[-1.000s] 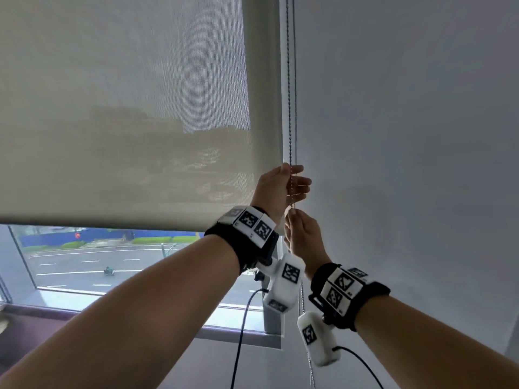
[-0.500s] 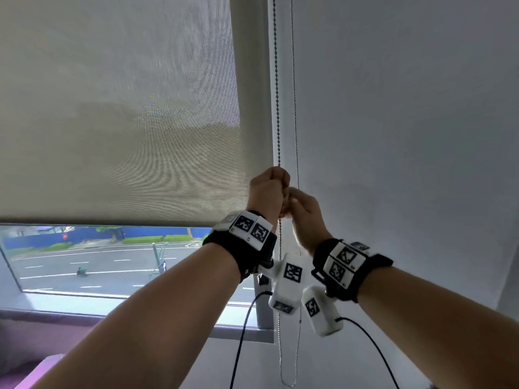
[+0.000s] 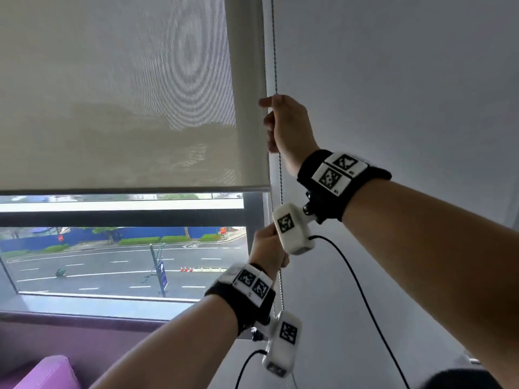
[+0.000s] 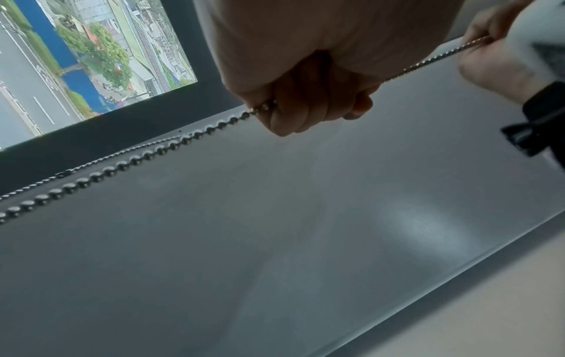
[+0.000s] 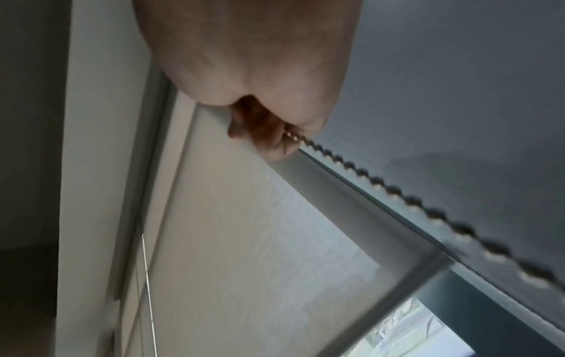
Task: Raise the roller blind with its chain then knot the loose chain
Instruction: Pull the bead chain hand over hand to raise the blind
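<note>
Running through both grips (taut), chain (image 3: pixel 279 175)

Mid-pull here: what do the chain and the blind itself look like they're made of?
Chain: round beads with bright glints, so probably polished metal, though metallised plastic can't be ruled out.
Blind: beige woven mesh fabric, matte and semi-sheer; buildings show faintly through it and the weave gives ripple patterns. Its bottom bar looks rigid; material unclear.

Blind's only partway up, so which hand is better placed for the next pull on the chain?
Right, probably. The right hand grips the chain high up, with room to draw down. The left hand grips it low, its pull seemingly spent.
</note>
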`<state>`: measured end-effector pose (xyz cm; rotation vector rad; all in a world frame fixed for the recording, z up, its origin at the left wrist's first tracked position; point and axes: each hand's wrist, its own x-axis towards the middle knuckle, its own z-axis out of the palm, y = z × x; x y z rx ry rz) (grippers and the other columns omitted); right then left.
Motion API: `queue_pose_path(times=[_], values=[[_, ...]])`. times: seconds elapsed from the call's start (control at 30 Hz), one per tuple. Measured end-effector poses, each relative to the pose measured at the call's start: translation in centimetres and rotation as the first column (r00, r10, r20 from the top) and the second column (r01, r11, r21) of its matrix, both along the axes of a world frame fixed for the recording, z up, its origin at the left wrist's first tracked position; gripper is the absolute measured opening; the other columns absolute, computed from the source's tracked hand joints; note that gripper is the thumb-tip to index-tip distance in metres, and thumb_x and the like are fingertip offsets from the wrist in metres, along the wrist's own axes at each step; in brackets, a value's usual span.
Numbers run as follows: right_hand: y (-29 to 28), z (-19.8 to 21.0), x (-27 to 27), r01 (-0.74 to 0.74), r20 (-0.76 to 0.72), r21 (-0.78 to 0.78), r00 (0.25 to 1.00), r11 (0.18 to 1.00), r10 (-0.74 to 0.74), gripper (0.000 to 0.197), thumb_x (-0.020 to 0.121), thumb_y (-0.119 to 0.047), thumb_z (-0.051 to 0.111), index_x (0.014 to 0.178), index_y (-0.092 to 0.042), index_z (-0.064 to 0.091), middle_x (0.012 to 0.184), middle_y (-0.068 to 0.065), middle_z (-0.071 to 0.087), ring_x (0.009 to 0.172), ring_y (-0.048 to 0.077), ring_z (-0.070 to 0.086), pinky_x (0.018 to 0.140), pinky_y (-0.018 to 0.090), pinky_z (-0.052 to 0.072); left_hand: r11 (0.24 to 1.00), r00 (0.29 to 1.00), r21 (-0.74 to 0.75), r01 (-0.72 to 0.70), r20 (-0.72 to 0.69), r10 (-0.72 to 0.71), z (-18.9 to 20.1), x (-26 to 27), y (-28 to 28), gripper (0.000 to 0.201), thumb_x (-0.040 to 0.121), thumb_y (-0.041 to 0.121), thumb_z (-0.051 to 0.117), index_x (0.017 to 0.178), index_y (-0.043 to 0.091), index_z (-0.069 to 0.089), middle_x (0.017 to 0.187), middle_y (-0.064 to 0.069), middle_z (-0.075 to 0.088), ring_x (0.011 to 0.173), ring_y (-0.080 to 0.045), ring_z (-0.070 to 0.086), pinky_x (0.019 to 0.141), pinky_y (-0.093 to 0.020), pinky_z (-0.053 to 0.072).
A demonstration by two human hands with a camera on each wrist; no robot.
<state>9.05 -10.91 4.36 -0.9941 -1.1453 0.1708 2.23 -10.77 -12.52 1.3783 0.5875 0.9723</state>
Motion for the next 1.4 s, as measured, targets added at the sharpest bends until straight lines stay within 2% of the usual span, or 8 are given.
queue_pose_path(times=[0.2, 0.37, 0.63, 0.77, 0.9, 1.0, 1.13, 1.4], values=[[0.6, -2.3, -0.3, 0.084, 0.025, 0.04, 0.996, 0.996, -0.085, 0.041, 0.099, -0.031, 0.032, 0.059, -0.023, 0.037, 0.052, -0.003, 0.035, 0.044, 0.013, 0.03, 0.048, 0.027, 0.023, 0.981, 0.987, -0.142, 0.131, 0.113, -0.116, -0.8, -0.3, 1.3, 0.006, 0.048, 0.007, 0.064, 0.045, 0.013, 0.063, 0.053, -0.007, 0.051, 0.048, -0.018, 0.045, 0.053, -0.024, 0.032], [1.0, -4.9, 0.4, 0.101, 0.029, 0.044, 0.994, 0.994, -0.103, 0.041, 0.096, -0.033, 0.033, 0.057, -0.023, 0.034, 0.05, -0.003, 0.032, 0.043, 0.012, 0.026, 0.051, 0.03, 0.023, 0.983, 0.972, -0.006, 0.185, 0.15, -0.182, 1.2, -1.2, 3.3, 0.019, 0.09, 0.008, 0.045, 0.083, 0.004, 0.062, 0.063, 0.003, 0.07, 0.057, -0.009, 0.063, 0.061, -0.023, 0.046], [-0.2, -13.1, 0.5, 0.081, -0.012, -0.112, 0.997, 0.99, -0.083, 0.03, 0.097, -0.035, 0.042, 0.07, -0.03, 0.054, 0.068, -0.007, 0.055, 0.062, 0.012, 0.051, 0.062, 0.032, 0.045, 0.986, 0.965, 0.078, 0.145, 0.209, -0.159, 8.3, -0.4, 3.6, 0.03, 0.097, 0.022, 0.038, 0.092, 0.004, 0.061, 0.08, -0.008, 0.067, 0.075, -0.018, 0.062, 0.066, -0.024, 0.051], [-0.7, -18.3, 0.0, 0.023, -0.086, -0.122, 0.996, 0.992, -0.033, 0.04, 0.098, -0.022, 0.041, 0.058, -0.024, 0.038, 0.056, -0.008, 0.035, 0.05, 0.01, 0.029, 0.05, 0.029, 0.026, 0.972, 0.949, 0.091, 0.219, 0.214, -0.234, 10.4, 0.4, 3.0, 0.037, 0.098, 0.03, 0.031, 0.094, 0.007, 0.06, 0.078, -0.008, 0.069, 0.075, -0.022, 0.061, 0.067, -0.029, 0.045], [-1.2, -20.8, 0.6, 0.068, -0.008, -0.141, 0.998, 0.988, -0.07, 0.038, 0.096, -0.012, 0.039, 0.06, -0.024, 0.033, 0.057, -0.01, 0.033, 0.056, 0.011, 0.028, 0.057, 0.033, 0.026, 0.97, 0.944, 0.071, 0.231, 0.224, -0.241, 10.7, 1.4, 2.3, 0.042, 0.098, 0.034, 0.031, 0.091, 0.007, 0.062, 0.068, -0.007, 0.062, 0.057, -0.018, 0.057, 0.055, -0.027, 0.045], [-1.6, -21.8, 0.9, 0.045, -0.03, -0.2, 0.998, 0.979, -0.052, 0.038, 0.091, -0.022, 0.039, 0.055, -0.031, 0.04, 0.054, -0.013, 0.034, 0.056, 0.01, 0.029, 0.061, 0.036, 0.027, 0.983, 0.957, 0.08, 0.163, 0.229, -0.178, 10.2, 1.9, 2.0, 0.039, 0.098, 0.029, 0.032, 0.078, 0.01, 0.06, 0.049, 0.002, 0.048, 0.041, -0.011, 0.037, 0.042, -0.023, 0.027], [-2.0, -22.1, 1.1, -0.012, 0.012, -0.244, 1.0, 0.97, 0.016, 0.035, 0.092, -0.03, 0.039, 0.057, -0.032, 0.044, 0.054, -0.013, 0.04, 0.056, 0.01, 0.034, 0.063, 0.038, 0.031, 0.994, 0.98, 0.104, 0.036, 0.192, -0.056, 9.5, 2.0, 1.6, 0.037, 0.084, -0.001, 0.026, 0.06, 0.017, 0.047, 0.04, 0.006, 0.033, 0.033, -0.01, 0.024, 0.037, -0.015, 0.018], [-2.0, -14.2, 2.5, 0.061, 0.092, -0.162, 0.995, 0.985, -0.047, 0.025, 0.083, -0.025, 0.039, 0.073, -0.023, 0.062, 0.062, -0.006, 0.062, 0.059, 0.012, 0.057, 0.058, 0.029, 0.05, 0.996, 0.994, 0.086, -0.018, 0.105, 0.009, 7.6, 1.5, 1.4, 0.038, 0.078, -0.006, 0.027, 0.056, 0.018, 0.046, 0.041, 0.003, 0.033, 0.03, -0.009, 0.026, 0.034, -0.012, 0.02]])
